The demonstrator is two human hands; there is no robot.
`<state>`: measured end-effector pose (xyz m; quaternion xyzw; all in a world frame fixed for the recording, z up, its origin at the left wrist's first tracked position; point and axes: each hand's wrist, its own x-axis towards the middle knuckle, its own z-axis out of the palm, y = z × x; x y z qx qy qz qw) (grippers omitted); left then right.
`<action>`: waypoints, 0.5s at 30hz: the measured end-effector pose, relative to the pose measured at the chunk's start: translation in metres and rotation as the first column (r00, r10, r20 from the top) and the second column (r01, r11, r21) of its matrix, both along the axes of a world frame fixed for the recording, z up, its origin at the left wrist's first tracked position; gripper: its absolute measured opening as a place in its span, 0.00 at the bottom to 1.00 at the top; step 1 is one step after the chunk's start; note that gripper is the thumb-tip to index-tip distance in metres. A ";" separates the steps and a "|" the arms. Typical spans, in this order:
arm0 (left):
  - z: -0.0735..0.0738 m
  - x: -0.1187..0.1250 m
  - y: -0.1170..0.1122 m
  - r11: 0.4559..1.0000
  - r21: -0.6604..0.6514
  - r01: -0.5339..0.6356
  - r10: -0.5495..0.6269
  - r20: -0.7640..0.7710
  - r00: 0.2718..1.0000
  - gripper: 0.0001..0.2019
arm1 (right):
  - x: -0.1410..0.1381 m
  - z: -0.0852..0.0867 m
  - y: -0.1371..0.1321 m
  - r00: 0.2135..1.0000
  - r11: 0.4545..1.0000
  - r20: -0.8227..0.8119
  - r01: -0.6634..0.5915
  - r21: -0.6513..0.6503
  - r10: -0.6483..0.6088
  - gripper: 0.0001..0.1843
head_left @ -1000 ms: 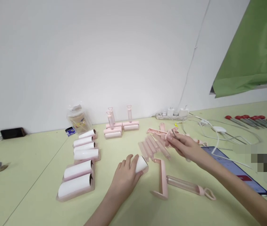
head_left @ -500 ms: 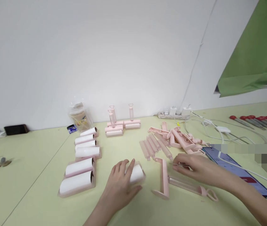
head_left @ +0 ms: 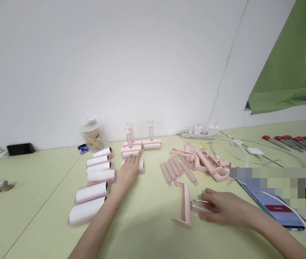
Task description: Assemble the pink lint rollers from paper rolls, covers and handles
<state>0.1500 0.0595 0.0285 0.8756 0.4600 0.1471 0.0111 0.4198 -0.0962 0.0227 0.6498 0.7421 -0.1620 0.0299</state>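
My left hand reaches to the middle of the table, fingers curled over a white lint roller roll in a clear pinkish cover. Just behind it stand several assembled pink lint rollers with upright heart-topped handles. My right hand is closed around a clear pink handle, its far part hidden by the palm. A thin silver metal piece also shows between these fingers; its kind is unclear. The handle's end meets or nearly meets a pink roller frame lying on the table.
Several white rolls in covers form a column at left. Clear pink handle tubes and a heap of pink frames lie right of centre. A phone, white cables, a power strip and red-handled tools are farther right.
My left hand has moved the white roll away from me and leftward, beside the assembled rollers. My right hand has come down nearer and taken hold of the clear pink handle.
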 end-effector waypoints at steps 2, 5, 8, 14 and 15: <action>-0.002 0.006 -0.017 0.999 -0.028 0.024 -0.021 0.086 0.996 0.26 | -0.002 0.000 -0.002 0.997 0.998 -0.034 -0.061 0.013 0.062 0.08; -0.009 0.014 -0.057 0.983 -0.155 0.094 -0.064 0.190 0.980 0.17 | -0.009 0.006 -0.002 0.987 0.990 -0.088 -0.133 0.051 0.137 0.05; -0.018 0.019 -0.094 0.797 -0.536 0.278 -0.046 0.405 0.913 0.19 | -0.026 0.017 0.000 0.974 0.973 -0.082 -0.199 0.118 0.209 0.03; -0.021 0.010 -0.129 0.197 -0.770 0.607 0.407 0.628 0.664 0.23 | -0.068 0.013 -0.008 0.911 0.892 -0.057 -0.384 0.238 0.408 0.15; -0.021 0.005 -0.133 0.198 -0.782 0.591 0.447 0.608 0.656 0.21 | -0.073 0.009 -0.012 0.897 0.873 -0.039 -0.418 0.252 0.440 0.13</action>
